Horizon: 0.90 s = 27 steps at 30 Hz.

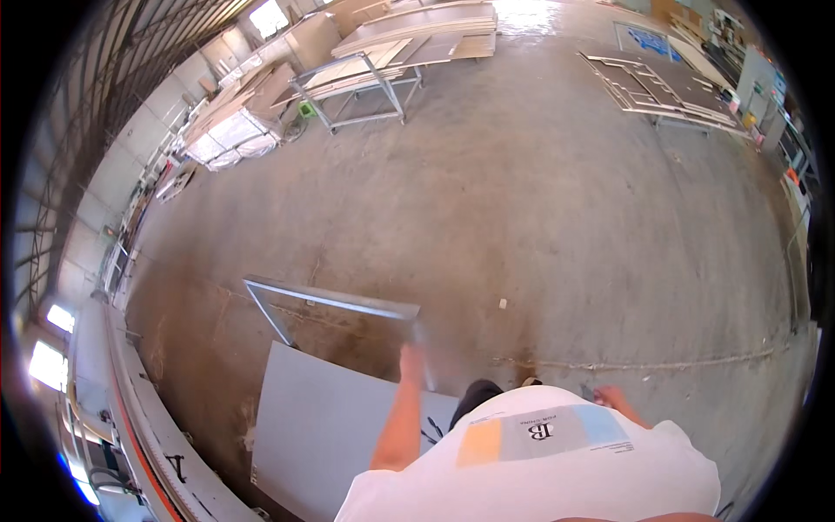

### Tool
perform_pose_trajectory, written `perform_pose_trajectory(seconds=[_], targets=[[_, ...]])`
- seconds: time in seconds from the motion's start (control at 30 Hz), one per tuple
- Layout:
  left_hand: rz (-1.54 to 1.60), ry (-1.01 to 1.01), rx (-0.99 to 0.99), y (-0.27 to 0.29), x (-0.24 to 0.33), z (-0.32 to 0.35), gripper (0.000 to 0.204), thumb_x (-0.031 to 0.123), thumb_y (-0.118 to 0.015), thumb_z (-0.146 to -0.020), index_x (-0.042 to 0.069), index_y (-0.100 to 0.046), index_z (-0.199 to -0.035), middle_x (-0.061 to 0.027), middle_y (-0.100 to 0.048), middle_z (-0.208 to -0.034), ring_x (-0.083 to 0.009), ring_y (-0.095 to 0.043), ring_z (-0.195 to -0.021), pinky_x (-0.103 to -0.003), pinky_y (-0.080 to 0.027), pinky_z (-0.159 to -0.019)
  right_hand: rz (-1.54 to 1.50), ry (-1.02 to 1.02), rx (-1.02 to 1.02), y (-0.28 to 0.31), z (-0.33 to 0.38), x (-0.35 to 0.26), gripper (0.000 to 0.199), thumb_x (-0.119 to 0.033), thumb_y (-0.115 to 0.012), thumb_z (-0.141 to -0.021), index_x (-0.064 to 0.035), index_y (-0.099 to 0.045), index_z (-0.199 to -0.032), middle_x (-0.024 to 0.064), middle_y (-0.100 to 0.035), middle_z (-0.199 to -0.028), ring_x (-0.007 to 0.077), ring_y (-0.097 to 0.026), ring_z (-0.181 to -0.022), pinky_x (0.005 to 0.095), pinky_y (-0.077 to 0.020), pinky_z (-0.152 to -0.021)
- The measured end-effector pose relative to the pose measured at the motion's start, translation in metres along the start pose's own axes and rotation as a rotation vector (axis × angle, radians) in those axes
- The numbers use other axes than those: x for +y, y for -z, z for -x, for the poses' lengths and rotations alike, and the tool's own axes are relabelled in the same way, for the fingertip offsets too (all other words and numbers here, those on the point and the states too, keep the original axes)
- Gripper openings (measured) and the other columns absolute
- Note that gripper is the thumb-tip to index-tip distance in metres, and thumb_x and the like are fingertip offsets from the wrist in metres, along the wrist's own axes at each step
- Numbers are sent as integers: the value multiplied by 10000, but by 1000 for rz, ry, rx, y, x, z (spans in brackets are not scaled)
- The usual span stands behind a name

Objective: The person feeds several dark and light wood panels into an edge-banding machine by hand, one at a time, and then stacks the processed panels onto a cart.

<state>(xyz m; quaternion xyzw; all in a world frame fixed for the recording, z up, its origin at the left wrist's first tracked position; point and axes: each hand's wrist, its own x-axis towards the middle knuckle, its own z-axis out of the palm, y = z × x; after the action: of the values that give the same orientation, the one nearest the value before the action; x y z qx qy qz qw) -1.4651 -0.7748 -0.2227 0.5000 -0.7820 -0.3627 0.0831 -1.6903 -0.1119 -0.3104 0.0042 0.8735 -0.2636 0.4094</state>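
metal frame (335, 297): a silvery-grey, open form of slim straight bars, its long upper bar pale and slightly shiny, a shorter bar running down from its left end and a blurred one from its right; it stands low in the foreground, just beyond a flat, smooth, pale grey panel (335, 426). the left hand (412, 362) is at the frame's right-hand bar, its fingers blurred, so whether they grip the metal cannot be told. the right hand (611, 397) is beside the hip, near the white shirt (539, 478), its fingers too small to read as open or closed. to the left runs a long machine (143, 418) with an orange-red stripe; beyond lie the concrete floor (487, 191), stacked boards (426, 30) and, at upper right, dark panels (661, 85).
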Motion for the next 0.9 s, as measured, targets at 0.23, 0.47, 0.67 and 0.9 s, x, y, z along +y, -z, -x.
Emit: perform_pose_trajectory(seconds=[0.23,0.47,0.67,0.9], targets=[[590,730,386,31,103,-57,653,430,-669,-956,6,-361,-1345,-157,-605,-1270,-319,-663,-1053,-499,-546,-847,-396,58,69,114,-137,-234,263,-318,-651,-950,-72,-720,-1009,58,-745,-935,174,-679,-716,364,-544,-576],[895,637,513,15,117,-99,556,180,-710,-945,-33,-349,-1311,-198,-582,-1191,-252,-669,-898,-378,-587,-750,726,589,-156,139,-261,-278,286,-341,-638,-937,-153,-772,-1106,69,-758,-1007,211,-714,-947,370,-566,-817],[864,765,627,55,132,-182,561,195,-697,-966,-24,-329,-1328,-199,-585,-1181,-248,-669,-864,-391,-572,-765,30,56,-409,131,-353,-477,283,-281,-680,-932,-25,-728,-1041,60,-751,-1002,186,-699,-865,351,-561,-724],[882,749,724,91,167,-321,515,155,-684,-971,-37,-334,-1296,-181,-597,-1123,-253,-662,-812,-397,-560,-702,167,317,-232,115,-473,-724,353,-338,-659,-895,-45,-738,-1074,98,-759,-938,206,-708,-791,357,-561,-687]])
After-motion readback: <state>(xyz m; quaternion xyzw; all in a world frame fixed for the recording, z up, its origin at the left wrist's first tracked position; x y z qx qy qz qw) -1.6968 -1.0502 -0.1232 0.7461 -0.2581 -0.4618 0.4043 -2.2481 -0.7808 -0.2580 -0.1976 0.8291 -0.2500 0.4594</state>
